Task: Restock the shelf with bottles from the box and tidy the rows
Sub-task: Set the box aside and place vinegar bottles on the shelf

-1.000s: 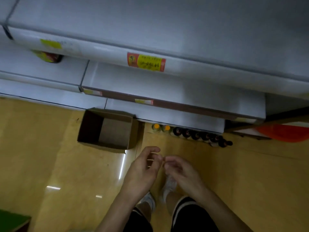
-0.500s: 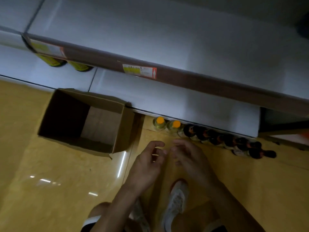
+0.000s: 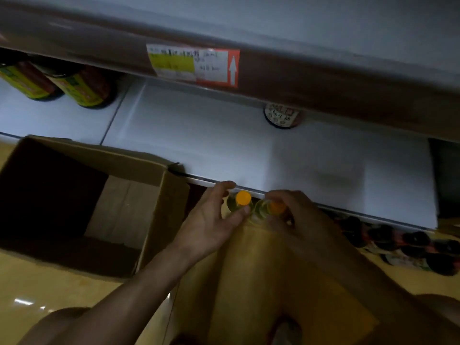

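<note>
Just right of the cardboard box: left hand curls around an orange-capped bottle; right hand clasps the second orange-capped bottle. Dark bottles farther right.

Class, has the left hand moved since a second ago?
Yes: the left hand went forward, from short of the bottle row to grip an orange-capped bottle at the shelf edge.

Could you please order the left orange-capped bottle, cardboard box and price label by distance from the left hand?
1. left orange-capped bottle, held by the left hand.
2. cardboard box, just left.
3. price label, up on the shelf edge.
</note>
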`<state>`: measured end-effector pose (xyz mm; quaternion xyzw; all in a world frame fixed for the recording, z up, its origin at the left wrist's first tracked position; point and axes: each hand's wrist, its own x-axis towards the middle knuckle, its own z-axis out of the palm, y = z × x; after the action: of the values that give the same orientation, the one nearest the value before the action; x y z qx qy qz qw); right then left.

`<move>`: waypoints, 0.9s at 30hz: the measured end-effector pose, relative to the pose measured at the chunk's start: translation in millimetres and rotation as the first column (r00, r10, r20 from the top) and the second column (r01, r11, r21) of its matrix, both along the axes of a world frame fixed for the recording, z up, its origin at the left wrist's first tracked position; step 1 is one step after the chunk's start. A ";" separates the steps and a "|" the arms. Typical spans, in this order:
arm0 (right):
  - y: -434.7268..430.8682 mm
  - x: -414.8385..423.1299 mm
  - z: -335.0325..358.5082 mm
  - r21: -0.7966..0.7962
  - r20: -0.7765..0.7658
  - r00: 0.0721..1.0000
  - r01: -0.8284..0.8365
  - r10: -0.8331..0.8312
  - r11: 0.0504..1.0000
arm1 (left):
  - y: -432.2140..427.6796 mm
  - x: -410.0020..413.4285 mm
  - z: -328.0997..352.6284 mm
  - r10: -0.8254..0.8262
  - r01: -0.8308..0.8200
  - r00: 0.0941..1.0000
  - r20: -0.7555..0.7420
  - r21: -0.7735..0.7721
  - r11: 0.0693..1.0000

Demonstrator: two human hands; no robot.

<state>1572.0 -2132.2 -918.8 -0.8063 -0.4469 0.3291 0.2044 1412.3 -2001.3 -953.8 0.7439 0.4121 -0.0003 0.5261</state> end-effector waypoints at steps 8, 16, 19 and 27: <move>12.1 13.4 -19.1 -0.219 0.139 0.983 -0.084 0.117 0.972 | 10.3 24.0 -35.4 -0.153 0.153 0.987 0.058 0.011 0.988; 7.1 23.0 -42.7 -0.186 0.041 0.999 -0.027 0.035 0.982 | 19.1 25.7 -49.3 -0.175 0.179 0.982 0.066 -0.059 0.982; 7.2 24.6 -54.9 -0.131 0.023 1.000 0.019 -0.017 0.991 | 20.1 32.2 -54.5 -0.181 0.185 0.982 0.051 -0.075 0.980; 6.5 13.5 -81.1 -0.027 -0.202 0.945 0.259 -0.259 0.966 | 16.5 30.2 -70.5 -0.203 0.203 0.978 0.043 0.006 0.979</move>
<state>1585.5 -2125.7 -999.9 -0.8201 -0.3139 0.3803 0.2903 1442.5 -1984.8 -1024.3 0.7823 0.3226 -0.0375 0.5315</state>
